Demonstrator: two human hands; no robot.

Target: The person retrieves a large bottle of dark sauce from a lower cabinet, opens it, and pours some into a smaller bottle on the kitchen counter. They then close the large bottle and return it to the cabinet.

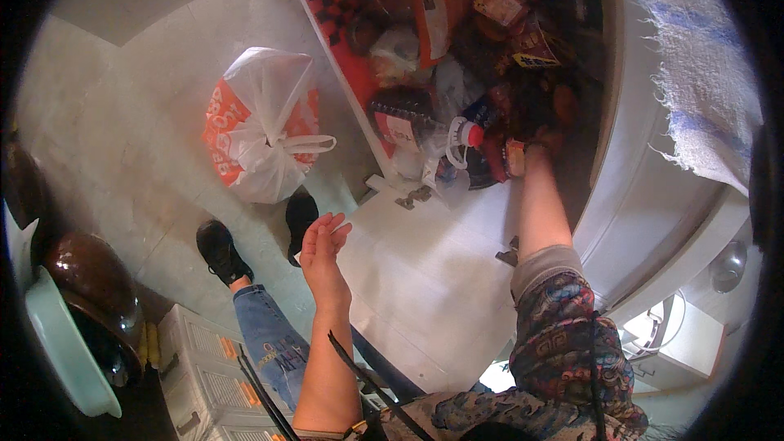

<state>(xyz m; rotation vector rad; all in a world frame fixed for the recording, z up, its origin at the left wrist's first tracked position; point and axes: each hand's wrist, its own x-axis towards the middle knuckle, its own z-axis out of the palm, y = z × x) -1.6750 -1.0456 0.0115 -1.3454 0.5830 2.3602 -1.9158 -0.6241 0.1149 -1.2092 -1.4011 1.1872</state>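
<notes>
My left hand (326,251) hangs in the air over the floor by my shoe, fingers loosely curled and nothing seen in it. My right hand (544,139) reaches deep into an open low cabinet (361,104), where shadow hides its fingers. Close by the right wrist is a small yellow-and-red packet (515,157). Left of it, a clear plastic jug (422,135) with a red cap and white carry handle lies tilted among the goods. Colourful printed packets (499,1) and an orange-and-white bag (436,24) are heaped farther in.
A tied white-and-orange plastic bag (266,128) stands on the tiled floor. The cabinet's opened white door (429,282) extends toward me on hinges. A frayed cloth (704,73) hangs at right. Plastic drawers (208,373), a brown glazed jar (92,282) and a pale green basin (67,343) are at left.
</notes>
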